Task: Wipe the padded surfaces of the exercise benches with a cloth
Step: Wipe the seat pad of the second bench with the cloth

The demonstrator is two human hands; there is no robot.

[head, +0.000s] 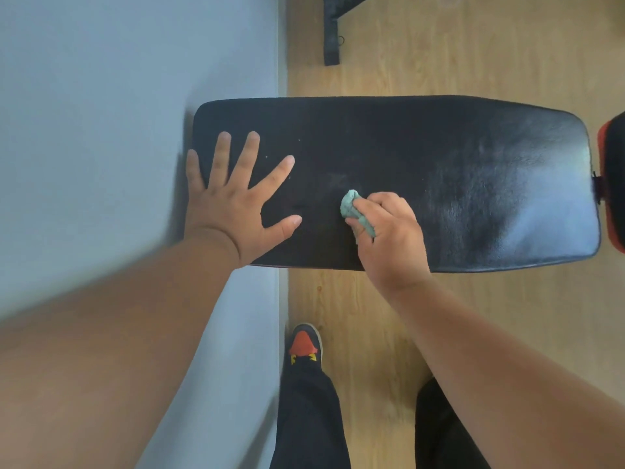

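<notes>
A black padded bench pad [439,157] lies across the middle of the view, its left end close to the wall. My left hand [233,204] rests flat on the pad's left end, fingers spread. My right hand [389,235] is closed around a small bunched teal cloth [355,211] and presses it onto the pad near the centre. The cloth pokes out to the left of my fingers. The pad's right part looks glossy; the left part looks duller with a few small specks.
A grey-blue wall [118,113] fills the left side. Light wooden floor [439,55] surrounds the bench. A second pad with red trim [614,184] adjoins the right end. A black metal frame piece [333,28] stands beyond. My shoe [306,343] and dark trouser legs are below.
</notes>
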